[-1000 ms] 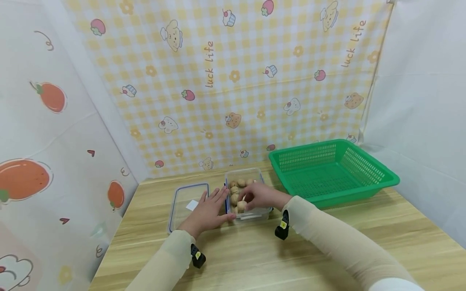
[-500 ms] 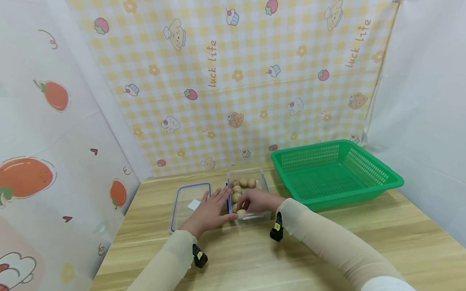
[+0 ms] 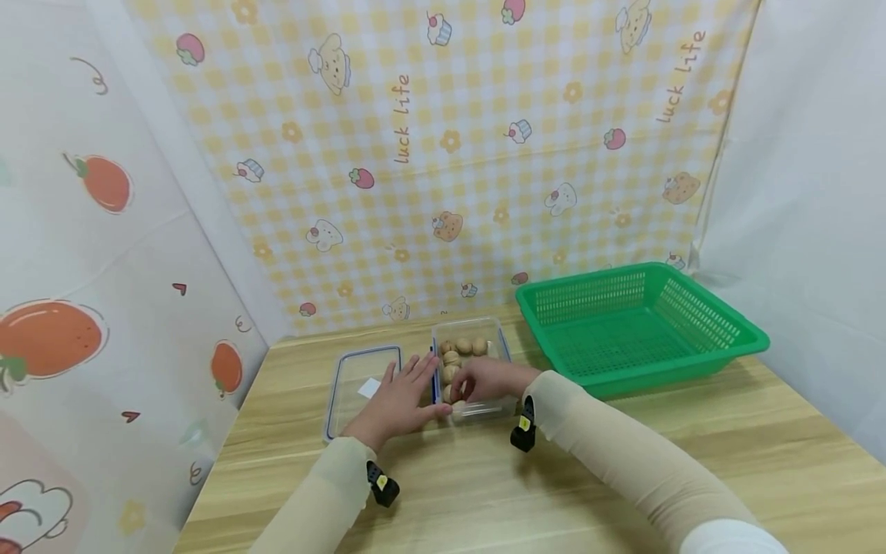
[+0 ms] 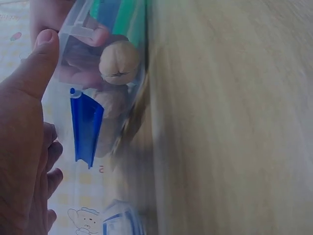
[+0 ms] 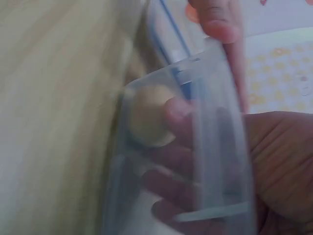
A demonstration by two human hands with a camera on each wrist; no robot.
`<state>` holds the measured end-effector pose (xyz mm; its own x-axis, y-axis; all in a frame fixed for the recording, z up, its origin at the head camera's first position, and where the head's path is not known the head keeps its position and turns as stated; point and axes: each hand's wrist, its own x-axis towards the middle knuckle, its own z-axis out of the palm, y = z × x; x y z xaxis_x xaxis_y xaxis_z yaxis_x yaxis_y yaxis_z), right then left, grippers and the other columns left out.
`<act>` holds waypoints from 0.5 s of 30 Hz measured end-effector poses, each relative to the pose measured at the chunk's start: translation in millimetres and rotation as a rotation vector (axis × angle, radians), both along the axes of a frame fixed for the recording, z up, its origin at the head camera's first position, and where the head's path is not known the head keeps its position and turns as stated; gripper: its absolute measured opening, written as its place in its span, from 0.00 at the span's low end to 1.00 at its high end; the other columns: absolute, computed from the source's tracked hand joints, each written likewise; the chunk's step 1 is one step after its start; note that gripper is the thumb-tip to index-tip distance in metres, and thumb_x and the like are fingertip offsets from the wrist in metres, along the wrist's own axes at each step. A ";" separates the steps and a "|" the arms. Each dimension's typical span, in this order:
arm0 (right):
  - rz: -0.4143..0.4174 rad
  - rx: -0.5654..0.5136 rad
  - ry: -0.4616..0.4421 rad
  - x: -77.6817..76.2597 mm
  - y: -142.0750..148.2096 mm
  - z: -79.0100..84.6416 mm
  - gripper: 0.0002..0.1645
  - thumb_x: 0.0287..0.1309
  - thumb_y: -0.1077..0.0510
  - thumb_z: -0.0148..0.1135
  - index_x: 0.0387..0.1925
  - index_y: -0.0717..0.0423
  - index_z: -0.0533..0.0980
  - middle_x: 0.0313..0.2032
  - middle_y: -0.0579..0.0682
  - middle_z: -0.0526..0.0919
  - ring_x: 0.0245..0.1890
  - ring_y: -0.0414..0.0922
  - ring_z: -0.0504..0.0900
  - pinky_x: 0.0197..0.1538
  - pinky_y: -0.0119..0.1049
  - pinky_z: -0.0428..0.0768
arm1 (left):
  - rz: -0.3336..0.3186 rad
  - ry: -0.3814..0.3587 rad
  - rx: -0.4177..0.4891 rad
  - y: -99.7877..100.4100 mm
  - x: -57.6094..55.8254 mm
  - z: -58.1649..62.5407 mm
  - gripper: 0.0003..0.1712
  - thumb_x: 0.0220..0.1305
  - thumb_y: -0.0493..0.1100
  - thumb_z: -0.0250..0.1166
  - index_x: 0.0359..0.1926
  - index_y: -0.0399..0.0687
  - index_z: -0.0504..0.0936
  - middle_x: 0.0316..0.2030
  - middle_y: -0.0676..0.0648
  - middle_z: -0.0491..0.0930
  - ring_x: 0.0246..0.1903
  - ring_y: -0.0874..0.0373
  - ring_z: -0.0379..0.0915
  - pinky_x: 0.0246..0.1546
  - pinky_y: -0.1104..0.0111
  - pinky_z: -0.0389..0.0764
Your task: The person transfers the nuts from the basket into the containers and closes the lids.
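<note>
A clear plastic box (image 3: 500,336) with a blue seal holds several walnuts (image 3: 464,347), lined along its left and far sides. My right hand (image 3: 490,378) reaches inside; its fingertips pinch a walnut (image 4: 120,62) low in the near left corner. Through the box wall in the right wrist view, a fingertip touches that walnut (image 5: 150,115), partly hidden and blurred. My left hand (image 3: 398,408) lies with spread fingers along the box's left side, thumb at the near corner. A blue clip flap (image 4: 88,128) hangs down beside that hand.
A clear lid (image 3: 346,392) with a blue edge and a white label lies left of the box, partly under my left hand. A green mesh basket (image 3: 644,369) stands to the right. Patterned cloth (image 3: 415,192) hangs behind the wooden table (image 3: 457,492).
My right hand has lowered the walnut from above the box's near end into the near left corner. The left hand stays at the box's side.
</note>
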<state>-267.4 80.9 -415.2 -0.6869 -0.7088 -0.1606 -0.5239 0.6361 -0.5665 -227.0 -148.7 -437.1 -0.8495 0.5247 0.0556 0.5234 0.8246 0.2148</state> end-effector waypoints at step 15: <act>-0.335 -0.175 -0.076 -11.5 -65.5 62.7 0.33 0.64 0.52 0.69 0.66 0.59 0.72 0.46 0.52 0.85 0.41 0.48 0.85 0.45 0.42 0.85 | 0.206 0.030 0.094 -114.3 -8.3 48.1 0.53 0.73 0.70 0.48 0.81 0.42 0.42 0.79 0.35 0.44 0.76 0.34 0.41 0.71 0.34 0.42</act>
<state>-278.8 15.3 -352.5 -0.8758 -0.4684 -0.1167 -0.2556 0.6551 -0.7110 -235.3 -263.0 -389.1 -0.9355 0.3315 0.1226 0.3531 0.8919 0.2825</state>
